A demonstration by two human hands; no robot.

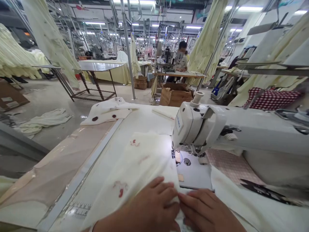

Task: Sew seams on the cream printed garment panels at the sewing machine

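Observation:
A cream fabric piece point(145, 161) with small red and brown printed motifs lies flat on the sewing table, its right edge running under the needle area of a white sewing machine point(188, 125). My left hand point(156, 203) rests on the near part of this fabric, fingers bent and gathered at its edge. Close beside it, almost touching, my right hand point(205, 209) pinches the same edge in front of the metal needle plate point(195, 174). The fingertips of both hands are partly hidden. The machine's lamp lights the cloth by the presser foot point(173, 154).
Black thread snips point(265, 191) lie right of the machine bed. A folded spotted cloth point(106, 112) sits at the table's far left corner. A printed ruler point(79, 209) shows at near left. Beyond stand a cardboard box point(176, 95), a metal-legged table point(98, 66) and a seated co-worker point(181, 61).

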